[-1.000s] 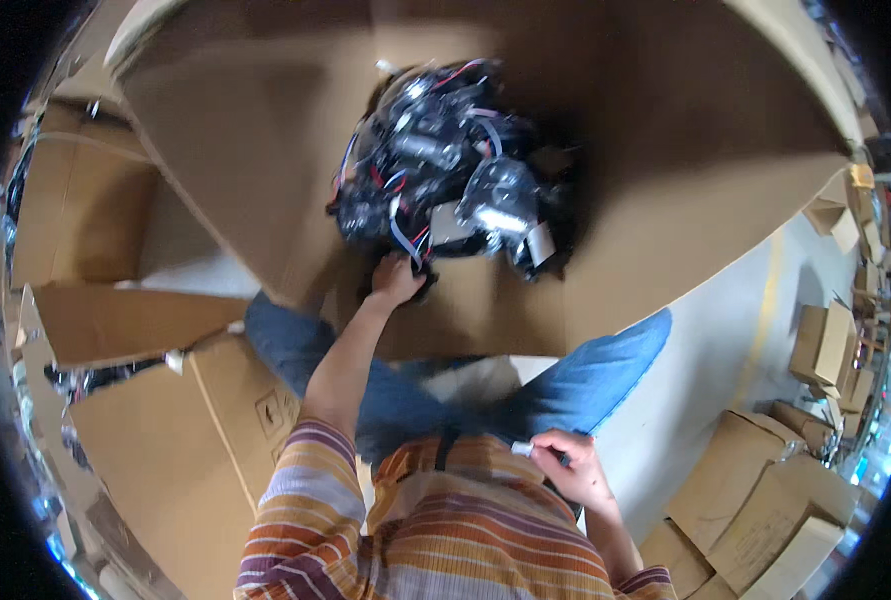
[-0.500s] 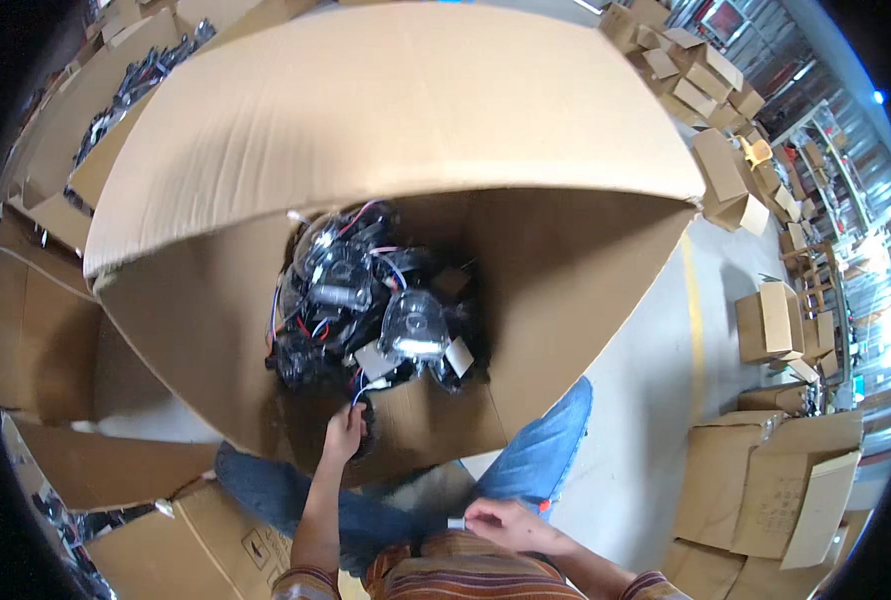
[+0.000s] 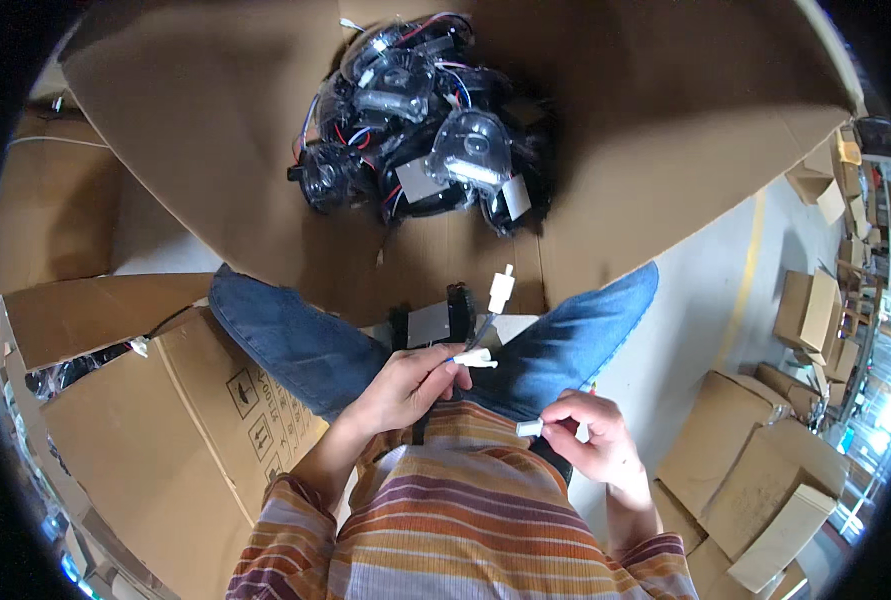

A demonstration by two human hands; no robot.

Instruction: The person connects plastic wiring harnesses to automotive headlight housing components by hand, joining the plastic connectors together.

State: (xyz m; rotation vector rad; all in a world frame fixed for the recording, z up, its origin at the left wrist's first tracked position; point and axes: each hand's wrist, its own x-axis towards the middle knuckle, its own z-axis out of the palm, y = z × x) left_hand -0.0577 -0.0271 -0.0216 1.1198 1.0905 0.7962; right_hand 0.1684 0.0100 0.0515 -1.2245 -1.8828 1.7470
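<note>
My left hand (image 3: pixel 410 388) is closed in a pinch on a wire connector (image 3: pixel 474 358), white and held level in front of my belly. Beside it a second white plug (image 3: pixel 501 290) sticks up on a dark cable. Just beyond these fingers, between my knees, is a black part with a grey label (image 3: pixel 429 325); whether it joins the wires cannot be made out. My right hand (image 3: pixel 597 438) pinches a small whitish block-like piece (image 3: pixel 529 428), apart from the left hand. Ahead, black lamp-like units with clear covers (image 3: pixel 473 150) and coloured wires lie heaped in a large cardboard box (image 3: pixel 655 130).
The big box's open side faces me, its lower edge at my knees. On my left stands a closed-looking carton (image 3: pixel 180 400) beside another box with dark parts. Flattened cardboard (image 3: pixel 755 450) and several cartons (image 3: pixel 805 315) are on the right, near a yellow floor line (image 3: pixel 743 270).
My left hand has drawn back from the box toward my belly, bringing wires with white connectors. My right hand has moved out to the right, and the view has tilted down.
</note>
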